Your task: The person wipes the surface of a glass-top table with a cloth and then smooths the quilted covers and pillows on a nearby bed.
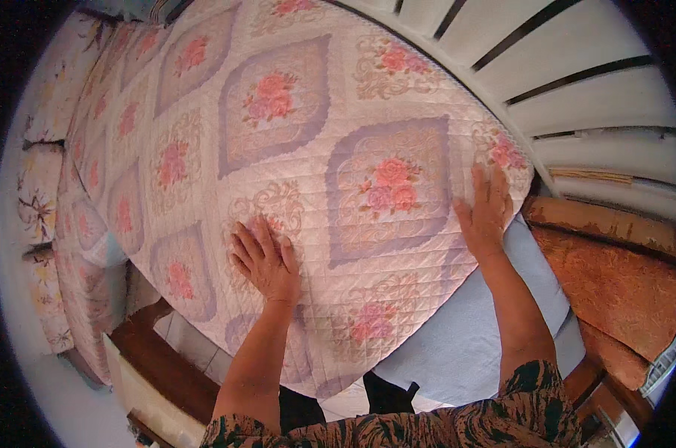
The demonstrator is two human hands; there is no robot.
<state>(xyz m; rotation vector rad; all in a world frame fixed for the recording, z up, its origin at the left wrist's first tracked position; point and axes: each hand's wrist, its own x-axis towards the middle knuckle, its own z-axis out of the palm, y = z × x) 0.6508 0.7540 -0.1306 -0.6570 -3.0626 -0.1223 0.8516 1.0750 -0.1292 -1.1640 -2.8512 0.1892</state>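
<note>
A quilted bedspread (301,224), pale pink with lilac-framed rose bouquets, spreads over a bed. My left hand (265,260) lies palm down on it left of the middle, fingers spread over a beige scroll pattern. Near the bedspread's right corner, my right hand (487,209) rests flat with its fingers stretched out, next to a small rose print. Neither hand grips anything. Below the right part of the bedspread, a light blue sheet (457,336) shows along the near side.
White slats (569,82) border the bed at the far right. An orange-brown patterned cushion or cover (614,276) lies at the right. Flowered fabric (43,194) hangs at the left. Brown wooden furniture (166,366) stands at the lower left over a tiled floor (185,340).
</note>
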